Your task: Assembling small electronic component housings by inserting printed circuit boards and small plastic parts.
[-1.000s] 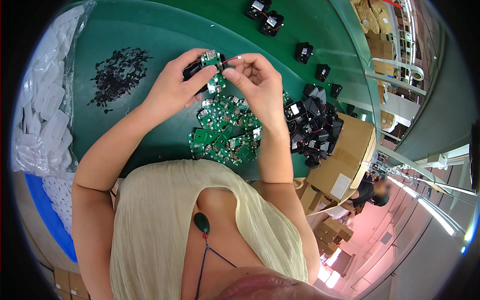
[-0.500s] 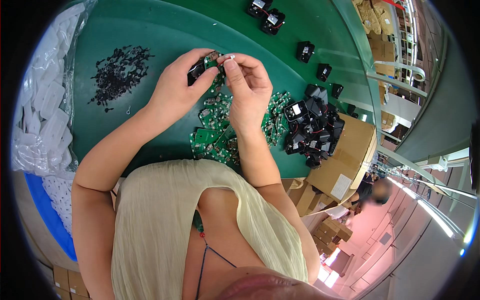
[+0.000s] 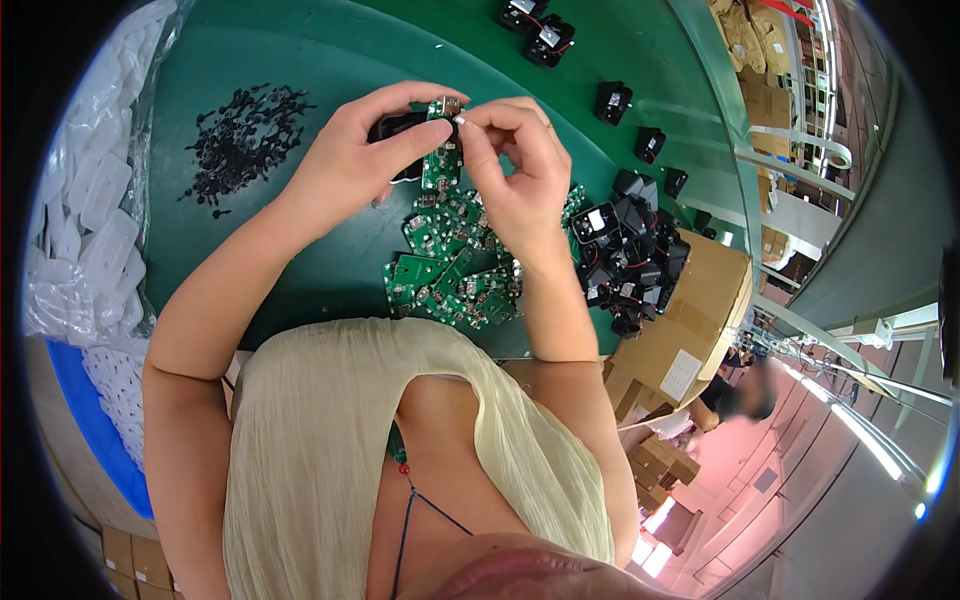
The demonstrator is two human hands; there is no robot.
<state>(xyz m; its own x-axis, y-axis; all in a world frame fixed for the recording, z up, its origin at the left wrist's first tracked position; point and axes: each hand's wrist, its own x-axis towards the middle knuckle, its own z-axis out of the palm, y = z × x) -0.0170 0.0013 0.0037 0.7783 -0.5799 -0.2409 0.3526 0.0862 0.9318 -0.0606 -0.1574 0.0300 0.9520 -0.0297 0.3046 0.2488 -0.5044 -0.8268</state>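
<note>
My left hand [image 3: 365, 150] is closed round a black plastic housing [image 3: 398, 126] and a green circuit board [image 3: 441, 168], with the thumb pressed on the board. At the board's right edge, my right hand [image 3: 518, 165] pinches a small white connector [image 3: 460, 119] between thumb and fingertips. Whether the connector sits in the board cannot be made out. Below the hands lies a loose pile of green circuit boards [image 3: 455, 270]. To its right is a heap of black housings [image 3: 630, 245], some with red wires.
Small black parts [image 3: 245, 140] are heaped on the green table [image 3: 330, 50] at left. A clear bag of white plastic pieces [image 3: 100, 200] borders them. Single black housings [image 3: 613, 102] stand along the far strip. A cardboard box [image 3: 690, 310] stands at right; a person [image 3: 735, 395] is beyond.
The board now stands more upright and shows more of its face. My right hand has shifted right, its fingertips at the board's edge, and the red wire no longer shows there.
</note>
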